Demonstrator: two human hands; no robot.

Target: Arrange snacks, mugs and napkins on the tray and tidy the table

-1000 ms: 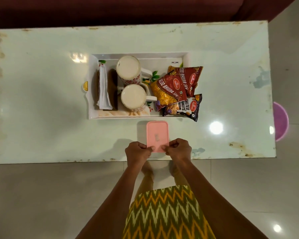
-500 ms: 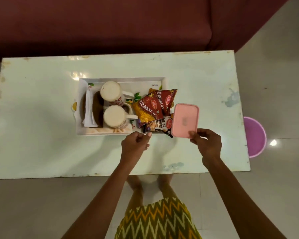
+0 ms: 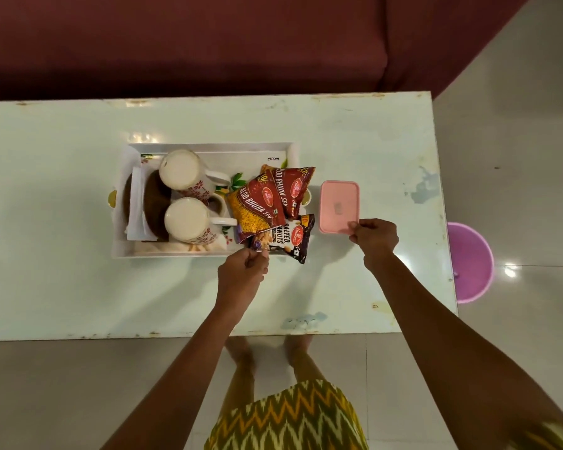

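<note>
A white tray stands on the pale table. It holds two white mugs, folded white napkins at its left end, and red snack packets at its right. A dark salted-peanuts packet hangs over the tray's near right corner. My left hand pinches that packet's near-left corner. My right hand grips the near right corner of a pink lidded box, just right of the tray.
A dark red sofa runs behind the table. A pink round bin stands on the tiled floor past the table's right edge. My bare feet show under the near edge.
My right hand carried the pink box from the near table edge to the right of the tray. My left hand let go of the box and took the peanuts packet's corner.
</note>
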